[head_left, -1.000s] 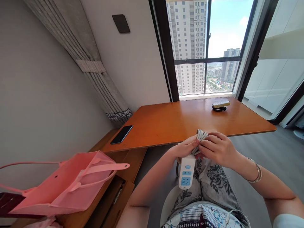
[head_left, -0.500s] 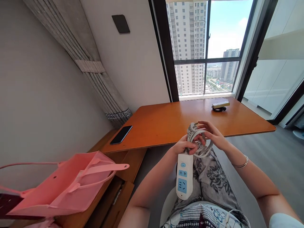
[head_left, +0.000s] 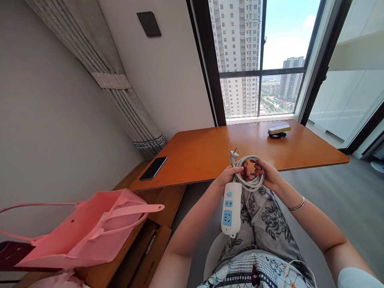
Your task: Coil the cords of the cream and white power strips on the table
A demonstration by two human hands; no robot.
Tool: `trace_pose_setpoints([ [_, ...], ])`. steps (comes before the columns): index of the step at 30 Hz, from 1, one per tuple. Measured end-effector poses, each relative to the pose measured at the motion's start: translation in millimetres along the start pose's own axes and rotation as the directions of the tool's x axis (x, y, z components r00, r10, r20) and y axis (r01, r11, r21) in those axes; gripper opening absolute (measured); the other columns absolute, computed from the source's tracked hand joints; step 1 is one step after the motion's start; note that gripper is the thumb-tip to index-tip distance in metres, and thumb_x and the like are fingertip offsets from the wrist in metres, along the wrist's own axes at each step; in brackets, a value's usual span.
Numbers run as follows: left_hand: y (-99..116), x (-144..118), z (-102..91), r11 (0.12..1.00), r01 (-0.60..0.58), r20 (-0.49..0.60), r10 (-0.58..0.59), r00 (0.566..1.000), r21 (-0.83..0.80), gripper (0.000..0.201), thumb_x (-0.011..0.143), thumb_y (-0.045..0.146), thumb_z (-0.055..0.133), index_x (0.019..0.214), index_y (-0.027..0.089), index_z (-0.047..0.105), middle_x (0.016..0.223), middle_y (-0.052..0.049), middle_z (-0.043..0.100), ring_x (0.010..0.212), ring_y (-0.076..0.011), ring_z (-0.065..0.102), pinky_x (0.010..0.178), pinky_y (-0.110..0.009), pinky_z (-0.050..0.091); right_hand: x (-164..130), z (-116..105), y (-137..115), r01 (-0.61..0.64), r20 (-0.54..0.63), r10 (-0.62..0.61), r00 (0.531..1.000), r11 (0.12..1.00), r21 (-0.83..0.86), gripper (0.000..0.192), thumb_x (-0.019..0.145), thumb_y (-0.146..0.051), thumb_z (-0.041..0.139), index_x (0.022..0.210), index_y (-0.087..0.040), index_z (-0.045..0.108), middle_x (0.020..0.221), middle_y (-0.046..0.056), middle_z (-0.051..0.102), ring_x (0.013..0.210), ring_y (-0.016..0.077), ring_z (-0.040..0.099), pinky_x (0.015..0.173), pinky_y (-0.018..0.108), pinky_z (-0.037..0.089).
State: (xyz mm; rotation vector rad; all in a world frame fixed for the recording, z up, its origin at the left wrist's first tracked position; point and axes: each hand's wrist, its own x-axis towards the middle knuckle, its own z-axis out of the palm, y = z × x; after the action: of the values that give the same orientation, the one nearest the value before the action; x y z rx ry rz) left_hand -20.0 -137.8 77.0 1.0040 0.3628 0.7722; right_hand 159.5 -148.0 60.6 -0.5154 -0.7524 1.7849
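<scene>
A white power strip point(head_left: 231, 209) with blue sockets hangs over my lap, its face towards me. Its pale cord point(head_left: 254, 185) is coiled in several loops between my hands. My left hand point(head_left: 230, 176) is closed around the cord just above the strip's upper end. On the other side of the coil, my right hand point(head_left: 268, 173) has its fingers curled round the loops. The plug point(head_left: 234, 153) stands up above my left hand with its prongs pointing upward.
An orange-brown table point(head_left: 204, 152) lies ahead, with a phone point(head_left: 153, 168) at its left edge. Near its far right side sits another power strip point(head_left: 279, 129) with a black cord point(head_left: 277, 135). A pink bag point(head_left: 90, 232) stands on a wooden cabinet point(head_left: 156, 248) at left.
The cord's loops are now gathered into a rounder coil, with my right hand lower and gripping its side. The plug has come clear above my left hand, and the strip is slightly higher.
</scene>
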Motion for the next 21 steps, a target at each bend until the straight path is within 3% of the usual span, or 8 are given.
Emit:
trace_pose_setpoints([
  [3,0,1,-1.8,0.998,-0.038,0.016,0.037,0.999,0.048,0.034,0.068,0.032,0.079,0.086,0.017,0.055,0.052,0.004,0.053,0.063,-0.0205,0.069,0.057,-0.026,0.051,-1,-2,-3,0.002,-0.005,-0.001,1.0,0.999,0.047,0.021,0.074,-0.026,0.084,0.087,-0.015,0.072,0.057,-0.009,0.049,0.044,0.0022,0.04,0.048,0.014,0.048],
  [6,-5,3,3.3,0.99,-0.137,-0.001,0.137,0.991,0.045,0.033,0.068,0.034,0.077,0.086,0.017,0.055,0.045,0.007,0.046,0.049,-0.0147,0.059,0.052,-0.023,0.044,-4,-4,0,0.003,-0.012,-0.002,1.0,0.996,0.087,0.019,0.076,-0.026,0.083,0.087,-0.017,0.071,0.069,-0.004,0.065,0.056,0.0063,0.058,0.062,0.019,0.058],
  [9,-12,2,12.2,0.973,-0.216,-0.049,0.221,0.974,0.085,0.031,0.068,0.031,0.074,0.088,0.016,0.056,0.045,0.007,0.046,0.044,-0.0128,0.053,0.05,-0.024,0.038,-10,-7,9,0.02,-0.044,-0.016,0.999,0.995,0.095,0.028,0.079,-0.039,0.081,0.094,-0.019,0.07,0.086,0.001,0.074,0.077,0.0145,0.071,0.075,0.028,0.062],
  [13,-19,-1,21.3,0.957,-0.252,-0.059,0.263,0.963,0.146,0.027,0.068,0.028,0.072,0.088,0.015,0.058,0.046,0.007,0.048,0.043,-0.0123,0.051,0.05,-0.025,0.037,-17,-12,20,0.006,-0.05,0.001,0.999,0.989,0.147,0.044,0.078,-0.053,0.079,0.106,-0.021,0.068,0.094,0.003,0.076,0.085,0.0184,0.073,0.068,0.03,0.061],
  [17,-21,-2,23.2,0.964,-0.25,-0.056,0.256,0.965,0.093,0.029,0.068,0.029,0.073,0.09,0.016,0.059,0.048,0.007,0.049,0.053,-0.0152,0.06,0.062,-0.029,0.048,-16,-17,22,-0.007,-0.07,0.025,0.997,0.969,0.247,0.031,0.079,-0.045,0.08,0.094,-0.021,0.067,0.074,-0.002,0.073,0.069,0.0154,0.07,0.061,0.027,0.058],
  [21,-21,-2,19.8,0.976,-0.19,-0.079,0.199,0.977,0.106,0.032,0.07,0.031,0.075,0.093,0.016,0.058,0.053,0.006,0.052,0.072,-0.021,0.07,0.077,-0.034,0.054,-11,-12,20,-0.035,-0.078,0.058,0.995,0.963,0.266,0.036,0.078,-0.045,0.081,0.07,-0.02,0.056,0.048,-0.008,0.052,0.049,0.0102,0.056,0.057,0.024,0.053],
])
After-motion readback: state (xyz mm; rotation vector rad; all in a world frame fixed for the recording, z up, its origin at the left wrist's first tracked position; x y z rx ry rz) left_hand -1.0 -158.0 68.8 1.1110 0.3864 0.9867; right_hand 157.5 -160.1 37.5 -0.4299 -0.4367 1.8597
